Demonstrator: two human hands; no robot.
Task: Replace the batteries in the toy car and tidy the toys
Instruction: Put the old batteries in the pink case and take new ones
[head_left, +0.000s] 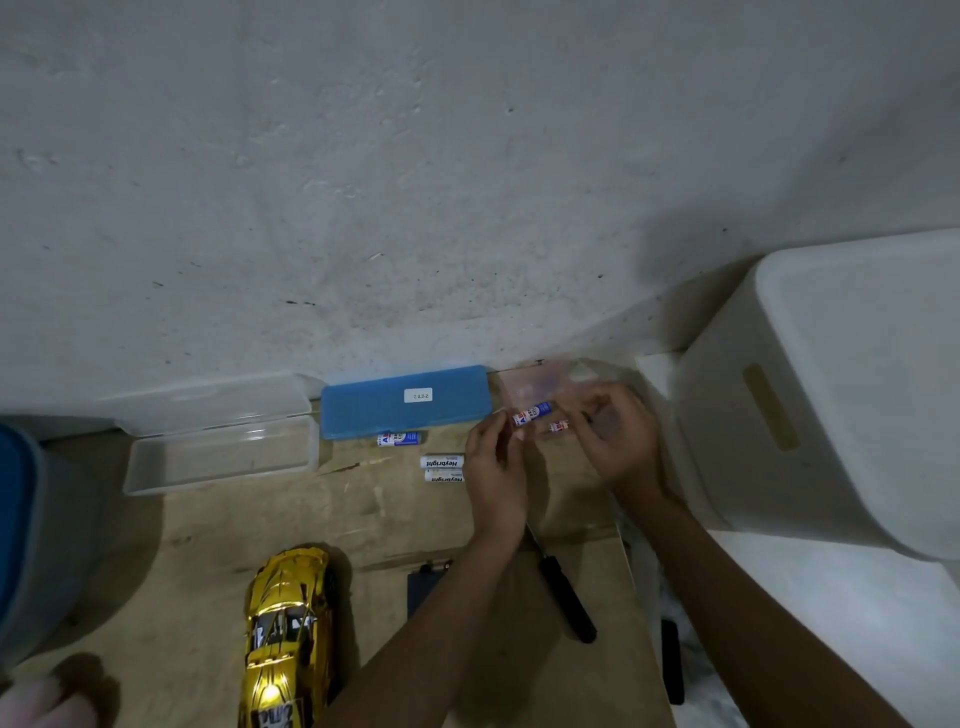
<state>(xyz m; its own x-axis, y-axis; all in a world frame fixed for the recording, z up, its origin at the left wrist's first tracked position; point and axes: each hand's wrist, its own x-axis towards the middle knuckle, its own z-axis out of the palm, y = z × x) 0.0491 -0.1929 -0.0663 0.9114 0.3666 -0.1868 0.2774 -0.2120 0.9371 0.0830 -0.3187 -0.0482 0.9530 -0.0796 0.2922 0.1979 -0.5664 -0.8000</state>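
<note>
The left hand pinches a blue-and-white battery, the right hand grips a second battery just beside it, and the gold toy car lies well nearer, to their left.

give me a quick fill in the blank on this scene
1. The closed case with the white label is ___.
2. The clear case has its lid ___.
3. ___ white batteries lie side by side near the left hand.

Missing words: blue; open; two

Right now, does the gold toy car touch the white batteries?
Apart: the head view shows bare board between gold toy car and white batteries.
</note>
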